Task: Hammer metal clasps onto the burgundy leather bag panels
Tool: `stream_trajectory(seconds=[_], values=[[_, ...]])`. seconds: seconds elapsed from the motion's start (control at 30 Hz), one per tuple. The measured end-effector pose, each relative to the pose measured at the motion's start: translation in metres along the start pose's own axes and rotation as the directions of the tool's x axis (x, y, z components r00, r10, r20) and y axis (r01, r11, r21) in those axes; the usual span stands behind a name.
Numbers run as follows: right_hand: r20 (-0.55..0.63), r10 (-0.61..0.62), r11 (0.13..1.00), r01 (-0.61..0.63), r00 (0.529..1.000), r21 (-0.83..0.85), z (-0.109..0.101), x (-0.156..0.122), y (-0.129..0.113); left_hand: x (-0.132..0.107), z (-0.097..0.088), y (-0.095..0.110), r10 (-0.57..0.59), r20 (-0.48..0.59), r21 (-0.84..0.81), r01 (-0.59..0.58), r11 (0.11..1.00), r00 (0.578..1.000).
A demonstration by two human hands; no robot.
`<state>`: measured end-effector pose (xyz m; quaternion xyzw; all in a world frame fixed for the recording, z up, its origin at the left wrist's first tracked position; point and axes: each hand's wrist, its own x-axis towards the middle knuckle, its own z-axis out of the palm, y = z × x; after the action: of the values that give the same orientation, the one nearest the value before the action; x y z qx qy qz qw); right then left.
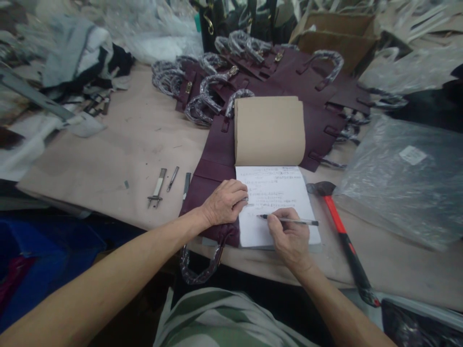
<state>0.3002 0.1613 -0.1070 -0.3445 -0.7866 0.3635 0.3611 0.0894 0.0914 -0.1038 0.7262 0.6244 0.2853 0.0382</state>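
My right hand (pixel 290 237) grips a clear pen (pixel 298 221), its tip on the white page of an open notebook (pixel 278 231). Handwritten lines run down the upper part of that page, and the brown cover (pixel 269 130) is folded back above it. At the page's left edge rests my left hand (pixel 227 201), its fingers curled; a small greyish thing shows by the fingertips, too small to name. Under the hand and the notebook lies a dark maroon leather bag piece (pixel 210 171), with a plastic-wrapped handle (pixel 200 274) hanging over the table's front edge.
A hammer (pixel 342 231) with a red and black handle lies right of the notebook. Small metal tools (pixel 157 188) are at the left. More maroon bag pieces (pixel 285 79) pile up behind, near a cardboard box (pixel 336 41). Clear plastic bags (pixel 401 178) cover the right side.
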Motion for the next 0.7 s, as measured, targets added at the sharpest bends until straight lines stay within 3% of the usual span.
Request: stream_trajectory(seconds=[0.43, 0.7], values=[[0.037, -0.168, 0.983, 0.170, 0.985, -0.067, 0.0020, -0.0024, -0.0004, 0.0010, -0.0008, 0.0009, 0.000, 0.005, 0.009, 0.000, 1.000, 1.000], [0.070, -0.155, 0.984, 0.161, 0.985, -0.075, 0.0019, -0.0010, -0.0026, 0.0009, -0.0011, 0.0018, -0.008, 0.011, 0.003, 0.008, 1.000, 1.000]])
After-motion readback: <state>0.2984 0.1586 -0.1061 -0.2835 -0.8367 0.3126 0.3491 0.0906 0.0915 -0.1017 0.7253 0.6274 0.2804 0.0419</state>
